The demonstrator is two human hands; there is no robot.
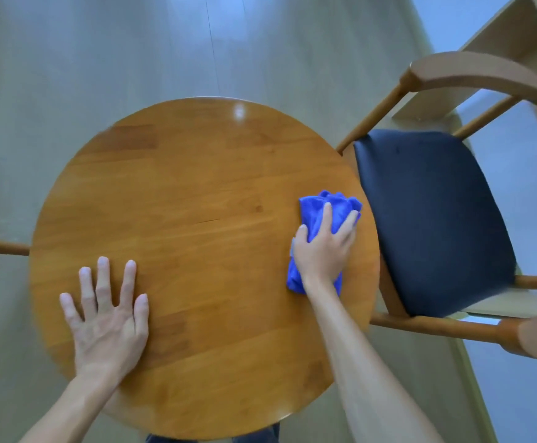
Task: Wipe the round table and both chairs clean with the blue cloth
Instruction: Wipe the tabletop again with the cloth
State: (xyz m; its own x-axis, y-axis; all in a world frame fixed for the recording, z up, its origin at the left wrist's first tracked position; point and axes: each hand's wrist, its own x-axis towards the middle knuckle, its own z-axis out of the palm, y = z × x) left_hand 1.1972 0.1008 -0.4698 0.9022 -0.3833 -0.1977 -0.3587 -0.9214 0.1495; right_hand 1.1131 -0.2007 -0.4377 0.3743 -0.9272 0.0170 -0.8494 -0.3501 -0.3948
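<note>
My left hand (pixel 109 318) lay flat on the near left part of the round tabletop (pixel 197 193), fingers straight and spread, holding nothing; I judged it was there to brace the table so it would not shift under the wiping. A little further out and toward the right edge, my right hand (pixel 323 247) pressed down on the blue cloth (pixel 320 207), the fingers curled over the bunched fabric in a closed grip, so that the cloth stayed gathered under my palm rather than sliding loose. The cloth sat on the wood close to the rim, part of it showing beyond my fingertips and part behind my wrist. That placement suggested I was working the right margin of the top. Just beyond that edge stood a wooden chair (pixel 433 219) with a dark padded seat and a curved back rail, drawn in close to the table, its seat not yet touched by the cloth. On the far left, a wooden rail (pixel 0 246) poked out from under the tabletop; I could not tell whether it belonged to the second chair. Beyond lay the pale floor (pixel 133 52).
</note>
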